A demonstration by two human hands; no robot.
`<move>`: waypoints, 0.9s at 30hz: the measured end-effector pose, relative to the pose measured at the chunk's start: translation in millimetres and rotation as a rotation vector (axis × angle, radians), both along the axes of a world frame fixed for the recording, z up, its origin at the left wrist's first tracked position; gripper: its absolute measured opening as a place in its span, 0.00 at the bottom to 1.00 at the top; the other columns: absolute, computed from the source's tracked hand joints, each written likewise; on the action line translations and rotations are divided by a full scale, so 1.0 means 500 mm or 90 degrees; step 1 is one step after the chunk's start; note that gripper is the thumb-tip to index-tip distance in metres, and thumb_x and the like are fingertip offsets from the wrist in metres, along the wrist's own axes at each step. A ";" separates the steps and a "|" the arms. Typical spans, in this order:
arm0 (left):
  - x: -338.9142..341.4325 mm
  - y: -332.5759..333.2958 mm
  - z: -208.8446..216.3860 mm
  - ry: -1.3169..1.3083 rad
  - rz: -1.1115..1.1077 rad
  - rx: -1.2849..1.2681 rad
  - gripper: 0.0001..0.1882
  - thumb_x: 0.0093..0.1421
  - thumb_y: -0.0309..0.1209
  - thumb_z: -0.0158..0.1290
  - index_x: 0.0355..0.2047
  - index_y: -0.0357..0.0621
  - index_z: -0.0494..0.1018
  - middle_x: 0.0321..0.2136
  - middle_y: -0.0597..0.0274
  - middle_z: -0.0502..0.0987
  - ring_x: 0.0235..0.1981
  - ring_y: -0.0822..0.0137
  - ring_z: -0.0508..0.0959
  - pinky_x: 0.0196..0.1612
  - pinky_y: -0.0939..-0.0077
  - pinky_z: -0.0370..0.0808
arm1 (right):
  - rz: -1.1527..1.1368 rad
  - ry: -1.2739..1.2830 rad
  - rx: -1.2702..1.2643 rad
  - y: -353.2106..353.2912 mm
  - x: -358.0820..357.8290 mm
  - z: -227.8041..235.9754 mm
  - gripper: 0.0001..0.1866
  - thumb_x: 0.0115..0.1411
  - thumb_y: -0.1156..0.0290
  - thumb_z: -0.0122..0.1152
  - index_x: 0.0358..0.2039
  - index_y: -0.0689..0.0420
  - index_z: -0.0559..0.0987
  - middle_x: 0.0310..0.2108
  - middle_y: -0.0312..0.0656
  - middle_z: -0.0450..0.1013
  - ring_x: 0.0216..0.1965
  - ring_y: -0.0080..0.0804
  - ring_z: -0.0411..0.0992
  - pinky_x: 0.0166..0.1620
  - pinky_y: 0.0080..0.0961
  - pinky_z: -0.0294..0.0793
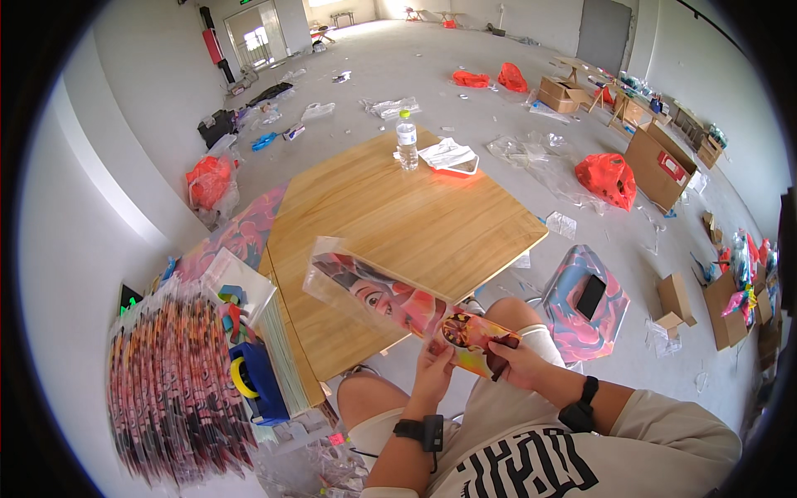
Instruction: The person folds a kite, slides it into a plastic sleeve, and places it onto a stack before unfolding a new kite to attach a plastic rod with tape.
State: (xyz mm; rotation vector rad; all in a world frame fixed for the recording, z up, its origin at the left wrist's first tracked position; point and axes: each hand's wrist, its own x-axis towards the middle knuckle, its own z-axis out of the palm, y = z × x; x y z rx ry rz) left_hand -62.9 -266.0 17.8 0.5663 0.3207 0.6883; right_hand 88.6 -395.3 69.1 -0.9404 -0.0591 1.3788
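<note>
Left hand (pixel 433 375) pinching lower edge, right hand (pixel 516 363) pinching near end of printed card (pixel 458 330); clear sleeve (pixel 326 286) around far part; table (pixel 365 212) beyond hands.

The long print (pixel 407 305) wears a pink, black and orange cartoon pattern, the tabletop (pixel 374 212) tan woodgrain.

Both hands (pixel 432 373) grip near each other, thumbs (pixel 502 350) on top.

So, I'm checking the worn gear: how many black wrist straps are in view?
2: the left strap and the right strap, one around each of the person's wrists.
</note>
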 end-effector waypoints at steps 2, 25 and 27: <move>-0.008 0.005 0.013 -0.003 0.021 -0.016 0.27 0.64 0.18 0.48 0.63 0.40 0.60 0.41 0.65 0.75 0.38 0.72 0.76 0.43 0.76 0.75 | 0.017 0.005 0.017 -0.004 0.005 0.004 0.21 0.65 0.71 0.58 0.57 0.57 0.69 0.53 0.39 0.71 0.53 0.31 0.70 0.57 0.30 0.69; -0.082 -0.045 0.244 0.235 0.095 0.314 0.17 0.65 0.22 0.50 0.55 0.36 0.68 0.43 0.65 0.76 0.40 0.77 0.75 0.45 0.82 0.72 | 0.253 -0.399 0.026 0.030 -0.018 0.216 0.10 0.66 0.68 0.58 0.41 0.61 0.79 0.26 0.29 0.74 0.24 0.11 0.65 0.26 0.16 0.64; -0.082 -0.063 0.253 0.205 0.150 0.282 0.17 0.65 0.21 0.50 0.54 0.36 0.69 0.45 0.64 0.76 0.42 0.75 0.75 0.46 0.81 0.72 | 0.239 -0.406 0.055 0.023 -0.032 0.245 0.09 0.67 0.70 0.57 0.43 0.61 0.79 0.26 0.28 0.73 0.24 0.10 0.65 0.25 0.15 0.63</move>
